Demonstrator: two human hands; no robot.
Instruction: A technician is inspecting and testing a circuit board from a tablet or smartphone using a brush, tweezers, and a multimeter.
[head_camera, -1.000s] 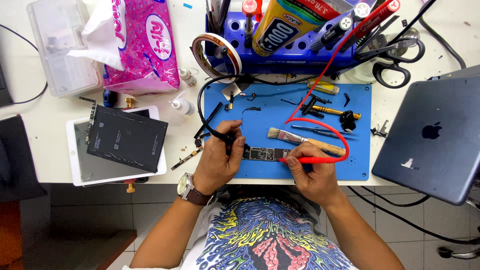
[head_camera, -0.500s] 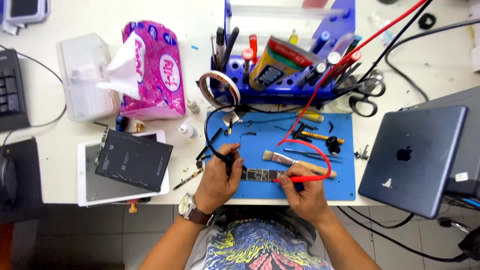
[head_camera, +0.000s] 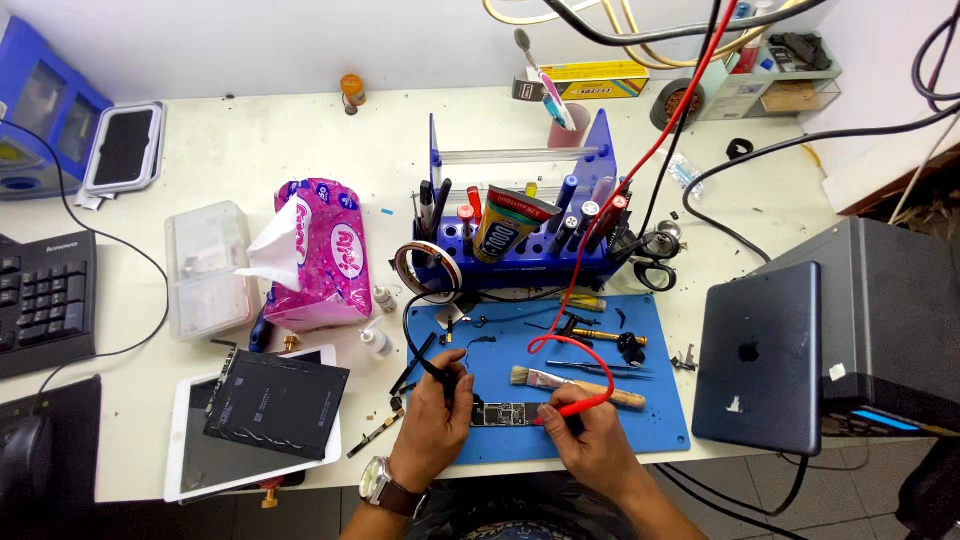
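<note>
A small dark circuit board (head_camera: 503, 414) lies on the blue work mat (head_camera: 655, 420) near the table's front edge. My left hand (head_camera: 435, 418) grips a black test probe (head_camera: 448, 378) with a black lead, its tip down at the board's left end. My right hand (head_camera: 590, 440) holds a red test probe (head_camera: 572, 409) with a red lead, its tip touching the board's right end. A wooden-handled brush (head_camera: 575, 385) rests on the mat just behind the board.
A blue tool rack (head_camera: 520, 245) with pens and a glue tube stands behind the mat. A white tablet (head_camera: 190, 455) under a black battery pack (head_camera: 275, 405) lies at left, a pink tissue pack (head_camera: 325, 250) beyond. A dark tablet (head_camera: 760, 360) leans at right.
The camera has tilted up and pulled back, showing more of the table's far side. Both hands stay on the probes at the board.
</note>
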